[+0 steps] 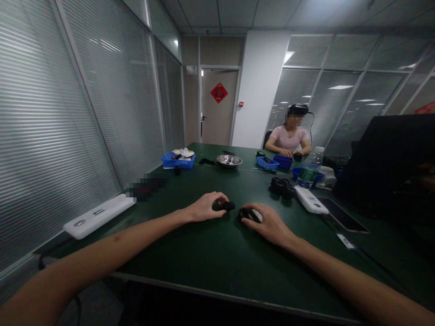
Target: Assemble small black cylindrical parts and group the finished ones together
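Over the green table [190, 253], my left hand [203, 207] curls its fingers and thumb around a small black part [228, 206], which pokes out towards the right. A short gap away, my right hand [268, 222] grips another black part [243, 213] from its right side. Something pale shows between the thumb and fingers there; I cannot make out whether it belongs to that part. The two parts are apart and close to the tabletop. To the right of my hands lies a cluster of black rounded pieces [282, 187].
Beyond my hands stand a metal bowl [229, 161], a filled blue basket [178, 160] and another blue basket [268, 163]. A bottle [307, 172], white power bank [311, 200] and phone [343, 215] lie right. A white device [100, 216] is left. A person [288, 137] sits across.
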### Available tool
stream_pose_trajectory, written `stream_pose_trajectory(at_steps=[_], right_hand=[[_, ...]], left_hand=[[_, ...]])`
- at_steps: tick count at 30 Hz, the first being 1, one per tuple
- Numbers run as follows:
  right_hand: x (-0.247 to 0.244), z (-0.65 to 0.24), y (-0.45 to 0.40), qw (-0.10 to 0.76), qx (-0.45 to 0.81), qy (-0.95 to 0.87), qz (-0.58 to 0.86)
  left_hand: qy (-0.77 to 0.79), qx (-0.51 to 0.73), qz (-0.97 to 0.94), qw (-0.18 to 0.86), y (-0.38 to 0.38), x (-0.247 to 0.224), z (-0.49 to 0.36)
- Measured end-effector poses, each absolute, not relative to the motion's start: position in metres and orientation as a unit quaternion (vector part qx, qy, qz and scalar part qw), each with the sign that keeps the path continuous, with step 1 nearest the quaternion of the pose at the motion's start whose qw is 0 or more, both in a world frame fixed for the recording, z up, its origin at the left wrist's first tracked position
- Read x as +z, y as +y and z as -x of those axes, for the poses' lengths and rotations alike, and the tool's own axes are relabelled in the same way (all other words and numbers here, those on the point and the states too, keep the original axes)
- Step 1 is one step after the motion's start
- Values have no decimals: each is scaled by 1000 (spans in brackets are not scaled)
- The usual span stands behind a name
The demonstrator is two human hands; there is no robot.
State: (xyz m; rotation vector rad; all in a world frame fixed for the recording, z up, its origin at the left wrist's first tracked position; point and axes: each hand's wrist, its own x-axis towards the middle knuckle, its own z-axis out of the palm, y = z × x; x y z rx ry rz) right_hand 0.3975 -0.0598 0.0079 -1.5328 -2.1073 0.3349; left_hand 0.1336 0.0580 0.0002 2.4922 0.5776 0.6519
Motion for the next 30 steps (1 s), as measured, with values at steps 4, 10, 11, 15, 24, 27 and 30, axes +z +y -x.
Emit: stream_pose_trajectory(at_steps=[4, 10, 11, 15, 24, 27, 30], right_hand=[[2, -398, -56, 297, 138, -767, 552], [11, -386, -73, 412, 97, -768, 480], [15, -383, -79, 428, 79, -775, 458], [24, -370, -105, 469, 33, -801, 371], [19, -358, -123, 499, -2, -812, 301], [19, -359, -117, 493, 3, -807, 325], [19, -362, -108, 481, 31, -793, 371]], left_hand=[[197, 269, -911, 244, 50, 4, -135], [142, 436, -871, 175, 21, 12, -139], [113, 461, -866, 156, 15, 13, -139], [-24, 533, -841, 85, -7, 11, -137], [19, 476, -872, 113, -10, -16, -133], [29, 462, -881, 102, 3, -17, -135], [48, 459, -883, 88, 15, -9, -135]])
